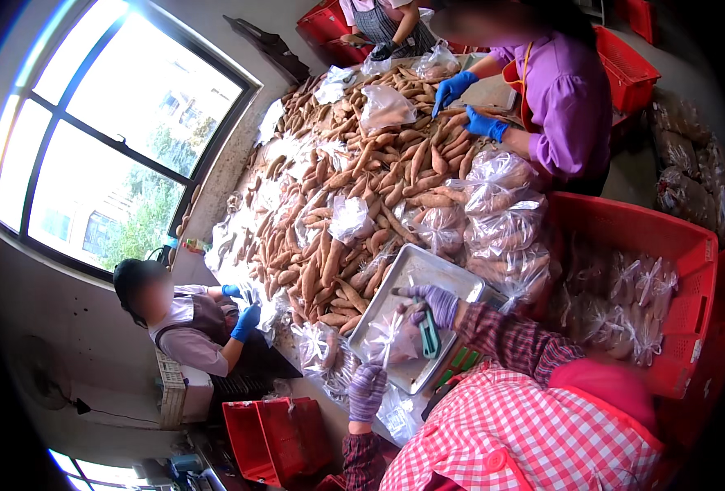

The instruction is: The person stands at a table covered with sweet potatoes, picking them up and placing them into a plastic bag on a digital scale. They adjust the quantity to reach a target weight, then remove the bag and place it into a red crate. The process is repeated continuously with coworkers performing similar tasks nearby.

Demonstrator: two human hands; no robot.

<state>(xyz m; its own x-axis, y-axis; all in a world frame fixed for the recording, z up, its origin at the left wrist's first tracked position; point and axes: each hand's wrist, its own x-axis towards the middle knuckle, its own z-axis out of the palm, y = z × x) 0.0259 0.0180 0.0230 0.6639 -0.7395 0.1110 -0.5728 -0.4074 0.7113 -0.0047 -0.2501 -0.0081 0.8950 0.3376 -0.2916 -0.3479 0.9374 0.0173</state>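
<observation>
My left hand (367, 393), in a purple striped knit glove, grips the twisted top of a clear plastic bag of sweet potatoes (393, 337). The bag rests in a shallow metal tray (416, 270), which appears to sit on a scale with green display panels (460, 362). In a matching glove, my right hand (436, 304) is over the tray with a green-handled tool (428, 334), perhaps a utility knife, held against the palm; its index finger points out. Another tied bag (314, 347) lies beside the tray, near my left hand.
Loose sweet potatoes (325, 258) are heaped across the table. Filled bags (506, 230) stand stacked beyond the tray. A red crate (632, 215) at right holds more bags; another red crate (276, 436) is lower left. Co-workers' blue-gloved hands (485, 123) work at the far side and left (247, 320).
</observation>
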